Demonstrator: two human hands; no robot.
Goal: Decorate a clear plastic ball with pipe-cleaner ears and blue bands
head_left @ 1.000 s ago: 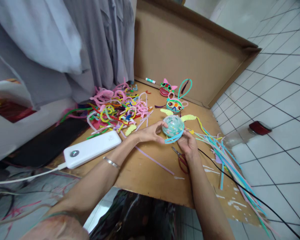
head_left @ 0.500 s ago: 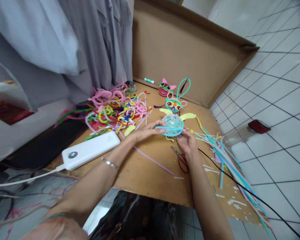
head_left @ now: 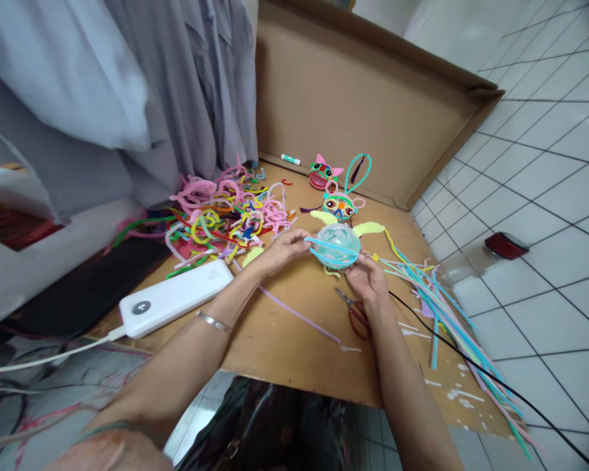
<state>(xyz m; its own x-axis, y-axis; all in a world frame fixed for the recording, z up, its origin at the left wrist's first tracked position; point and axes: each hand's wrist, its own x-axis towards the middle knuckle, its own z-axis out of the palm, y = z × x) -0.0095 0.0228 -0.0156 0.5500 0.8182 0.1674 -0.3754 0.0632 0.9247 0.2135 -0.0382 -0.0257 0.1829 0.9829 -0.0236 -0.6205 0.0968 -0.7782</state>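
Observation:
A pale green, translucent round bowl-like piece (head_left: pixel 338 237) sits in front of me. Across its near side runs a light blue pipe cleaner (head_left: pixel 331 246), folded double with its bend at the left. My left hand (head_left: pixel 287 250) pinches that bend, slightly apart from the round piece. My right hand (head_left: pixel 368 278) is closed at the piece's lower right edge, gripping the pipe cleaner's other end; some of its fingers are hidden. Yellow fuzzy strips (head_left: pixel 370 229) lie just beyond the round piece. Red-handled scissors (head_left: pixel 357 319) rest beside my right wrist.
Colourful pipe cleaner scraps (head_left: pixel 226 209) are heaped at the left, near a white power bank (head_left: pixel 177 297). Long pipe cleaners (head_left: pixel 451 320) and a black cable (head_left: pixel 451 353) lie at the right. Two decorated animal faces (head_left: pixel 338 206) and a glue stick (head_left: pixel 290 159) stand toward the cardboard (head_left: pixel 334 98).
My left hand has drawn back a little to the left and now pinches the pipe cleaner's bend. The two strands have spread apart. My right hand stays nearly in place.

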